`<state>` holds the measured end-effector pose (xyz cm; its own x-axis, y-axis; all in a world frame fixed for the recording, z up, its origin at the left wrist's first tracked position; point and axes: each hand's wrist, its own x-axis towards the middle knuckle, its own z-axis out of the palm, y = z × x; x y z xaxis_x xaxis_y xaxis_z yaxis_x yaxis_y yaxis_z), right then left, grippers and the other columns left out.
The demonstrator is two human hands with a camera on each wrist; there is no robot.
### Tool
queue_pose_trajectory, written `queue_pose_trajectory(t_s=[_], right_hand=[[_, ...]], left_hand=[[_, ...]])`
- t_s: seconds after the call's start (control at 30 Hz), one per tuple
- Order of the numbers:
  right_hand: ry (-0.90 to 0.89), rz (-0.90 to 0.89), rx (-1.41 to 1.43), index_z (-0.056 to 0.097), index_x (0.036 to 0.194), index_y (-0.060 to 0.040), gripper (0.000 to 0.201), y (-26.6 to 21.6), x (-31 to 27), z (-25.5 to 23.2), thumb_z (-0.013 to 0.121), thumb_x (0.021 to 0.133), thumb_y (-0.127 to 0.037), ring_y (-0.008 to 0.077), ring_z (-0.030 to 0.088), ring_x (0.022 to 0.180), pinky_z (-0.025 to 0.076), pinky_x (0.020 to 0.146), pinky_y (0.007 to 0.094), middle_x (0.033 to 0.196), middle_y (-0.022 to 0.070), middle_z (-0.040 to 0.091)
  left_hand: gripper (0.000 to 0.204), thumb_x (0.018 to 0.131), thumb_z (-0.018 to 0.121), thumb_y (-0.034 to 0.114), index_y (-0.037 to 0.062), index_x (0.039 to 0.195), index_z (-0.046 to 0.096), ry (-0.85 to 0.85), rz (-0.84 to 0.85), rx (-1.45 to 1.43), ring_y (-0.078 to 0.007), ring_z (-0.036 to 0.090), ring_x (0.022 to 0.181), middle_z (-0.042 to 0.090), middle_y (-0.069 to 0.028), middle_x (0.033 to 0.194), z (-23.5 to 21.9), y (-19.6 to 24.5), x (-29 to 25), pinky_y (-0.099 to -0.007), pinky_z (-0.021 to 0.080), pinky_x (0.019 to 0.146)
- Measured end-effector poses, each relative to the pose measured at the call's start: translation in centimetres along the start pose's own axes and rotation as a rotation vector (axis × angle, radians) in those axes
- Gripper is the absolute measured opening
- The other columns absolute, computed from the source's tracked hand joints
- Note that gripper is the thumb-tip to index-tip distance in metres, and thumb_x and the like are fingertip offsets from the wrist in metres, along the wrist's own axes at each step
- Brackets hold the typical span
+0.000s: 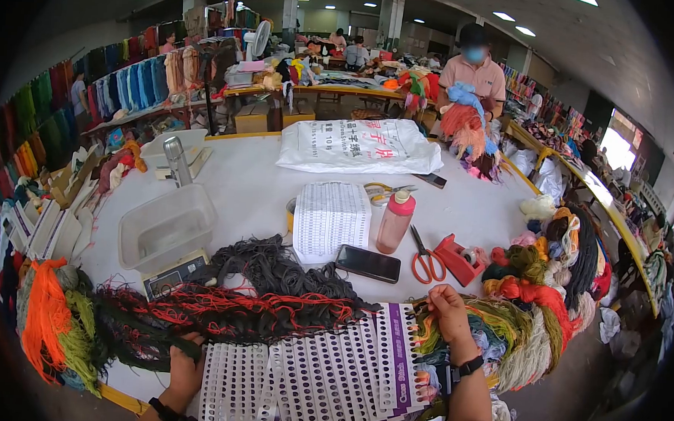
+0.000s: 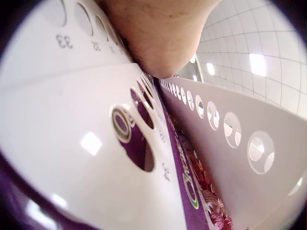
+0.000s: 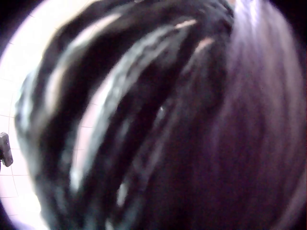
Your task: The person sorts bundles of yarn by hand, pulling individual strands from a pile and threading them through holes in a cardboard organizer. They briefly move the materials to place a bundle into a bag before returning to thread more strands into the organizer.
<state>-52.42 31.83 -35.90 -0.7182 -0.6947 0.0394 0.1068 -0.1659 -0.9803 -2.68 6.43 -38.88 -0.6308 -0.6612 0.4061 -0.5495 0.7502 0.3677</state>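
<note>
— Yarn everywhere, but what are the two hands actually on?

— Take the punched cards [image 1: 320, 377] as the landmark: white sheets with rows of round holes and a purple strip, fanned out at the near edge of the counter [image 1: 255, 168]. The left hand [image 1: 184, 370] rests at their left end, fingers curled round the dark red-and-black yarn bundle [image 1: 225, 311] that runs along the cards' far side. In the left wrist view only the heel of that hand shows, lying right over the holed cards.

— And the right one?

— The right hand [image 1: 448, 308] is at the cards' right end, fingers bent and pinching into the multicoloured yarn heap [image 1: 521, 327] that spills off to the right. The right wrist view is a blur of dark strands, so nothing finer can be told from it.

— What sits beyond the cards?

— Just past the dark bundle lies a black phone [image 1: 368, 263]. Beyond that stand a white gridded stack [image 1: 331, 218] and a pink bottle [image 1: 394, 223], with red-handled scissors [image 1: 426, 259] and a red tape dispenser [image 1: 460, 258] to their right. To the far left of the cards, a clear plastic tub [image 1: 165, 226] and orange and green yarn [image 1: 53, 325]. At the far side of the counter lies a white sack [image 1: 359, 144], with a person in a pink shirt [image 1: 475, 74] behind it
</note>
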Motion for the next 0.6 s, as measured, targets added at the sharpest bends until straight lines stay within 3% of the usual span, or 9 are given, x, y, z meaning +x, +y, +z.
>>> queue_pose_trajectory(t_s=[0.6], right_hand=[[0.004,0.009,0.009,0.059,0.092,-0.0098,0.008,-0.25,-0.13,0.20,0.059,0.094,-0.017,0.0036,0.052,0.067,0.041,0.057,0.0164,0.079,-0.0032,0.059]], left_hand=[[0.038,0.077,0.061,0.000,0.0002,0.114,0.058,0.011,0.018,0.002,-0.0376,0.053,0.108,0.058,-0.0196,0.114,-0.07,0.11,0.16,-0.0468,0.038,0.096]])
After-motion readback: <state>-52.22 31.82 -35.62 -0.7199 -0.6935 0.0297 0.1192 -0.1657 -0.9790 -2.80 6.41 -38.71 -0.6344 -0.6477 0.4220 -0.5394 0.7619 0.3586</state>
